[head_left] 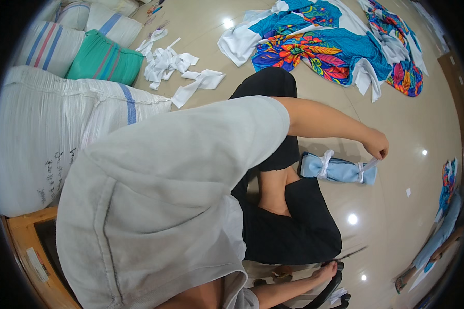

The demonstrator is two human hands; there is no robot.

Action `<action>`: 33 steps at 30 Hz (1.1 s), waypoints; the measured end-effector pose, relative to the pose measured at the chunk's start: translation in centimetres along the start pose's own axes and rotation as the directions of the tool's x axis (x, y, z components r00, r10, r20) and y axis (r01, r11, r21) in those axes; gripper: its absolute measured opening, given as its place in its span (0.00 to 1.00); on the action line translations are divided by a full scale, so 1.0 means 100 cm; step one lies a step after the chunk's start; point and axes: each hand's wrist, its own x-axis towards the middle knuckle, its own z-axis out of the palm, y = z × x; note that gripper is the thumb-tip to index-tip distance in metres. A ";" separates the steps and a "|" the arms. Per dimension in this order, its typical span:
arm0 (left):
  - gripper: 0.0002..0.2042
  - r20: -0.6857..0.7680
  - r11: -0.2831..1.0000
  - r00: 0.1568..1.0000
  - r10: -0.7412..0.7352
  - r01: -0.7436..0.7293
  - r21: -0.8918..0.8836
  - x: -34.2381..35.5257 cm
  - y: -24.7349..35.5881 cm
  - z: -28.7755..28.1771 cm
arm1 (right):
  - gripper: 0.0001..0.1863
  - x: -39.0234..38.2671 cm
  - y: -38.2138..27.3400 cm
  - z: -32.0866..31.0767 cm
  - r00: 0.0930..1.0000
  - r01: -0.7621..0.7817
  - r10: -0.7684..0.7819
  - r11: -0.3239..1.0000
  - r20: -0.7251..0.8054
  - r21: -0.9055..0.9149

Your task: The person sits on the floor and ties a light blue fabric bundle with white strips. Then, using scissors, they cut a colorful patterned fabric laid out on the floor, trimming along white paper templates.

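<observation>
My left hand (377, 144), at the end of the arm reaching across the upper middle, is closed in a pinch on the end of a white cloth strip (369, 164). The strip runs to the right end of a rolled light blue cloth bundle (340, 171) lying on the floor beside my crossed legs. A second white strip (325, 164) is knotted around the bundle's left part. Low in the view, my right hand (325, 271) is closed beside the end of a black curved bar (331, 291). A thin dark pointed thing (353, 252) sticks out past it; what the fingers hold is unclear.
Large white sacks (41, 134) and a green sack (105, 57) are piled at the left, above a wooden frame (23, 232). Loose white strips (165, 64) lie near them. Colourful floral cloth (319, 49) spreads across the far floor. Another person's arm (443, 244) shows at the right edge.
</observation>
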 end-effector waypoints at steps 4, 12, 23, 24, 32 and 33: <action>0.10 0.019 0.997 1.000 -0.016 0.014 0.070 0.008 -0.003 0.005 | 0.22 -0.010 -0.089 0.024 0.981 0.191 -0.159 0.886 0.109 -0.423; 0.09 0.038 0.971 0.998 -0.040 0.029 0.239 0.014 0.025 -0.002 | 0.31 -0.046 -0.171 0.123 0.833 0.529 -0.327 0.238 0.446 -0.815; 0.07 0.101 0.904 0.984 0.149 -0.177 0.389 0.011 0.053 0.014 | 0.36 -0.030 -0.201 0.177 0.794 0.540 -0.410 0.138 0.448 -0.830; 0.07 0.062 0.912 0.985 0.161 -0.173 0.371 0.010 0.049 0.017 | 0.35 -0.029 -0.197 0.178 0.781 0.554 -0.423 0.132 0.459 -0.822; 0.12 -0.375 0.807 0.896 -0.240 0.399 0.436 0.023 0.006 -0.005 | 0.29 -0.023 -0.186 0.158 0.767 0.601 -0.526 0.390 0.367 -0.698; 0.13 -0.407 0.722 0.844 -0.350 0.520 0.457 0.008 -0.009 -0.014 | 0.30 -0.021 -0.187 0.156 0.839 0.533 -0.425 0.520 0.339 -0.668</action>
